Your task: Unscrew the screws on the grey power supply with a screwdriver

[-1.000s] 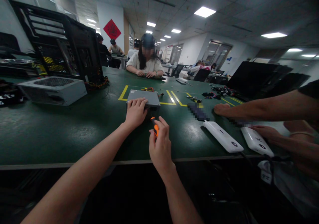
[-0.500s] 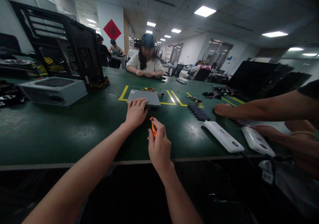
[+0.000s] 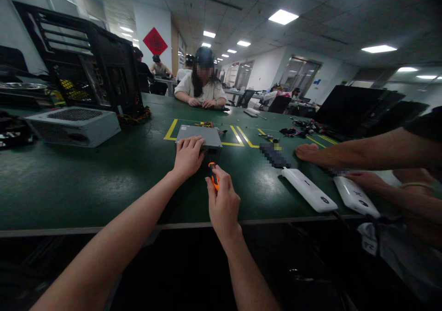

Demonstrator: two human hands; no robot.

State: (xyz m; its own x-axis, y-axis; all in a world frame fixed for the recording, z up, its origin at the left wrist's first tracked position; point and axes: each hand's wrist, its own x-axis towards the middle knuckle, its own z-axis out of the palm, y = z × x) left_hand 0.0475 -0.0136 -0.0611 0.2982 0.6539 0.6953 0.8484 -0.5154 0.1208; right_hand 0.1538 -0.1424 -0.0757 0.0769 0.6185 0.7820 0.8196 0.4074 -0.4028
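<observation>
My left hand (image 3: 188, 156) grips a grey computer power supply (image 3: 207, 135), with the fingers over its top near edge. Wires stick out behind that metal box. Closed around an orange-and-black screwdriver (image 3: 214, 176), my right hand (image 3: 224, 196) is just in front of the box. The screwdriver points away from me, toward the near face of the power supply. Its tip is too dark to make out, so I cannot tell whether it touches a screw.
On the left stand a second power supply (image 3: 74, 126) and an open black computer case (image 3: 86, 62). Two white power banks (image 3: 309, 189) lie at the right, near a co-worker's arms (image 3: 366, 149). Another person (image 3: 203, 87) sits across the green table (image 3: 138, 186). Cables (image 3: 300, 127) lie farther back.
My right hand has turned slightly about the screwdriver, and more of its handle shows. My left hand and the power supply have stayed in place.
</observation>
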